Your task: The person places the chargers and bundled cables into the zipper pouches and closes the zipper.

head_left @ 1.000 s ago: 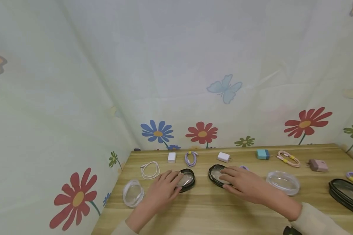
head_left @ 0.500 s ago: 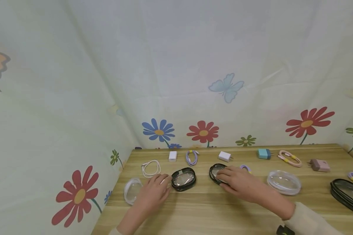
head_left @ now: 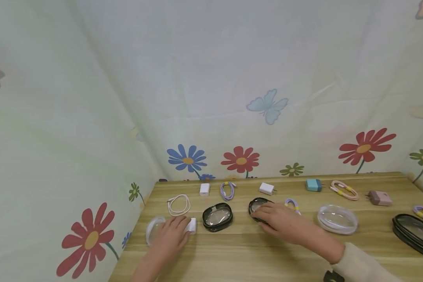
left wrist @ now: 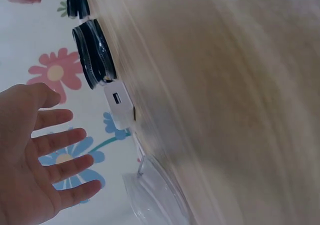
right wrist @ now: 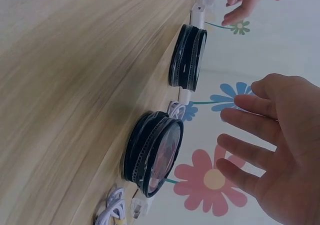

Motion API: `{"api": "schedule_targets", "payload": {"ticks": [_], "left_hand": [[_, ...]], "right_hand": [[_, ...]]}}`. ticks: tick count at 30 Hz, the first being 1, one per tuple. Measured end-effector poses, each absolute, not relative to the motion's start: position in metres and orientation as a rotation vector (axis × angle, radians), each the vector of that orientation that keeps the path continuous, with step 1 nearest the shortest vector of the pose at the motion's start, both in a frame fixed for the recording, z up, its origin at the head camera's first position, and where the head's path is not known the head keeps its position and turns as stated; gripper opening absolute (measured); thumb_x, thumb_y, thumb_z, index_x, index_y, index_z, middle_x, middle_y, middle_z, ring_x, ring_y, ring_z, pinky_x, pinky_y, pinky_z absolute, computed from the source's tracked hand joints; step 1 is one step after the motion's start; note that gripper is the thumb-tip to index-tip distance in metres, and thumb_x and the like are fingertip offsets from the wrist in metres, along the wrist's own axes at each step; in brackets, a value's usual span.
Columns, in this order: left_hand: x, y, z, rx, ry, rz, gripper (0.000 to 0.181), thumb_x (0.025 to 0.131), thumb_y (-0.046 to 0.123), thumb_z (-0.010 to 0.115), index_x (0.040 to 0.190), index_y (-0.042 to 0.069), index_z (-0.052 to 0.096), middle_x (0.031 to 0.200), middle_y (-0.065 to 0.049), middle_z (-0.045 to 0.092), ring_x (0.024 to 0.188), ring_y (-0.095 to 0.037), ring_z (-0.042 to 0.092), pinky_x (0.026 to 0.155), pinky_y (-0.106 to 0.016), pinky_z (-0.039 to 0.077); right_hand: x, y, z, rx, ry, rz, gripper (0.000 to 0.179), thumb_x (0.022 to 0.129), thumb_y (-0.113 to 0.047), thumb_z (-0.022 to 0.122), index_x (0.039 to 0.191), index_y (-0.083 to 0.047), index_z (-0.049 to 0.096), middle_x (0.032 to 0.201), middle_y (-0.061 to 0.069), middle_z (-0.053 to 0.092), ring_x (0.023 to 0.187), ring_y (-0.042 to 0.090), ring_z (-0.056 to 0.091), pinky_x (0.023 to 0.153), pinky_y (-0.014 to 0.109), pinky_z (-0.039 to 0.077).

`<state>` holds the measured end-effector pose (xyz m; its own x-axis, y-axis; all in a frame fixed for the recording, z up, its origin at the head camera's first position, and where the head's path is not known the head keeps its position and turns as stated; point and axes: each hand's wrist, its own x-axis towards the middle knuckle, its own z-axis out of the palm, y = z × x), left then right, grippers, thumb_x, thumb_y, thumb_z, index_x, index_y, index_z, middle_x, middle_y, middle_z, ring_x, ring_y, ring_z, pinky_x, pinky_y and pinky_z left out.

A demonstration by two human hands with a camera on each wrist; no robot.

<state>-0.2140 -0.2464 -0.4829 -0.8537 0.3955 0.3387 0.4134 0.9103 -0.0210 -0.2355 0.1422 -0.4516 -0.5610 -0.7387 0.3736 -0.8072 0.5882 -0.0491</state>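
Left hand [head_left: 169, 235] spread wide, near white charger [left wrist: 120, 105] and clear case [left wrist: 157, 192] | right hand [head_left: 281, 221] spread wide, above black-rimmed case [right wrist: 151, 152]

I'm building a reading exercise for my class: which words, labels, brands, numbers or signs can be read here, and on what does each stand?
None: no word, number, brand or sign can be read in any view.
White charger beside the left hand: its port shows, but no lettering can be made out.
Teal charger, pink charger: too small to tell whether they bear print.
Patterned backdrop: pictures such as flowers, no lettering seen.
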Motion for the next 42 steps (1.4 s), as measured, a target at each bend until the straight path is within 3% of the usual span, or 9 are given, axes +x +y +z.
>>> {"api": "schedule_targets", "payload": {"ticks": [9, 19, 24, 31, 42], "left_hand": [[-0.203, -0.269, -0.49, -0.396, -2.758, -0.156, 0.037, 0.094, 0.02, 0.071, 0.128, 0.006, 0.066, 0.131, -0.014, 0.063, 0.122, -0.04, 0.055, 0.096, -0.061, 0.046], [-0.208, -0.287, -0.483, -0.078, -2.882, -0.227, 0.043, 0.095, 0.031, 0.067, 0.13, 0.006, 0.063, 0.138, -0.019, 0.058, 0.127, -0.049, 0.049, 0.1, -0.07, 0.038], [-0.212, -0.294, -0.483, -0.067, -2.932, -0.231, 0.054, 0.09, 0.035, 0.073, 0.136, 0.009, 0.06, 0.142, -0.019, 0.054, 0.13, -0.049, 0.047, 0.102, -0.071, 0.037], [-0.219, -0.303, -0.488, -0.061, -3.056, -0.382, 0.07, 0.087, 0.036, 0.077, 0.145, 0.005, 0.052, 0.148, -0.035, 0.041, 0.13, -0.061, 0.041, 0.102, -0.073, 0.035], [-0.221, -0.306, -0.485, -0.124, -3.034, -0.382, 0.065, 0.086, 0.027, 0.08, 0.14, 0.0, 0.055, 0.137, -0.036, 0.051, 0.115, -0.063, 0.05, 0.097, -0.071, 0.04]], "right_hand": [[-0.235, 0.13, -0.451, 1.244, -2.67, 0.29, 0.036, 0.103, -0.027, 0.06, 0.137, -0.015, 0.063, 0.129, 0.002, 0.066, 0.123, 0.023, 0.059, 0.101, 0.045, 0.05], [-0.239, 0.117, -0.454, 1.283, -2.616, 0.263, 0.036, 0.103, -0.028, 0.059, 0.136, -0.014, 0.063, 0.128, 0.003, 0.067, 0.121, 0.024, 0.06, 0.103, 0.045, 0.048], [-0.242, 0.112, -0.452, 1.286, -2.615, 0.281, 0.037, 0.103, -0.027, 0.06, 0.137, -0.014, 0.062, 0.13, 0.004, 0.065, 0.121, 0.025, 0.06, 0.101, 0.045, 0.049], [-0.244, 0.104, -0.453, 1.308, -2.59, 0.309, 0.036, 0.103, -0.029, 0.06, 0.135, -0.013, 0.064, 0.128, 0.003, 0.067, 0.119, 0.024, 0.061, 0.101, 0.045, 0.05], [-0.248, 0.088, -0.449, 1.342, -2.59, 0.347, 0.036, 0.105, -0.03, 0.056, 0.137, -0.015, 0.063, 0.131, 0.002, 0.065, 0.123, 0.022, 0.059, 0.102, 0.043, 0.05]]}}
